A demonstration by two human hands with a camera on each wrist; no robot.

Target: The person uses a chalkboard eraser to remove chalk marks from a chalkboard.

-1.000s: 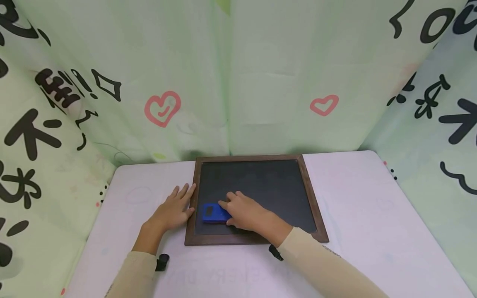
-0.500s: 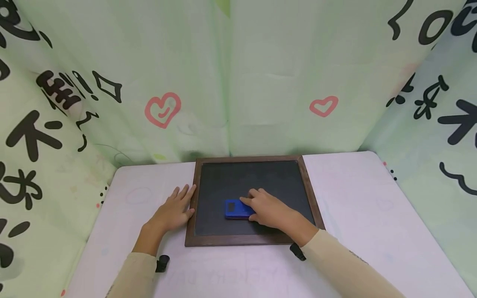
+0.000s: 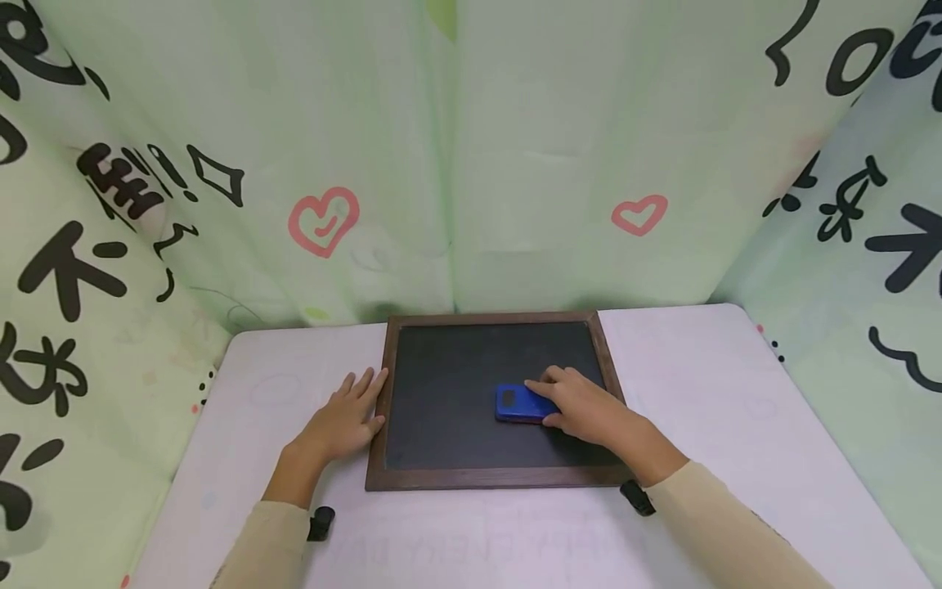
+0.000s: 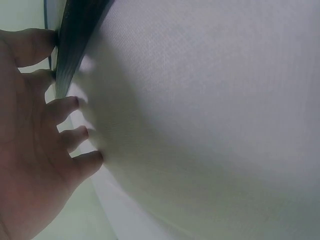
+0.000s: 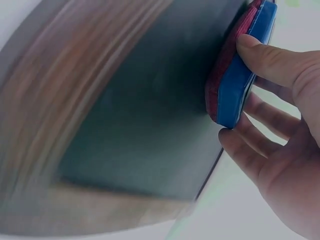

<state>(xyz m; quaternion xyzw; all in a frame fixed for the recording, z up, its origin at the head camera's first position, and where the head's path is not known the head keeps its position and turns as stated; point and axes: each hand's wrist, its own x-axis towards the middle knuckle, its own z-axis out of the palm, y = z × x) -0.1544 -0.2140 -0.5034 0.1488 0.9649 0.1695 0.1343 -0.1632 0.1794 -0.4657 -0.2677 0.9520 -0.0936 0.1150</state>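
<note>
A small blackboard (image 3: 456, 368) in a brown wooden frame lies on the white table. My right hand (image 3: 585, 409) grips a blue board eraser (image 3: 515, 402) by its right end, on the right half of the black surface. In the right wrist view, the thumb lies along one side of the eraser (image 5: 237, 90), whose dark red felt faces the board; fingers are on the other side. My left hand (image 3: 342, 421) lies with fingers spread at the frame's left edge. The left wrist view shows its thumb and index finger touching the frame's side (image 4: 75, 45), the other fingertips on the tabletop.
The white table (image 3: 736, 425) extends on both sides of the board and in front of it. Pale green curtains (image 3: 515, 164) with black characters and pink hearts hang behind and at both sides. Black wrist straps (image 3: 320, 523) show below the hands.
My right hand has slid the eraser to the right across the blackboard, and slightly away from me. The left hand stays at the frame's left edge.
</note>
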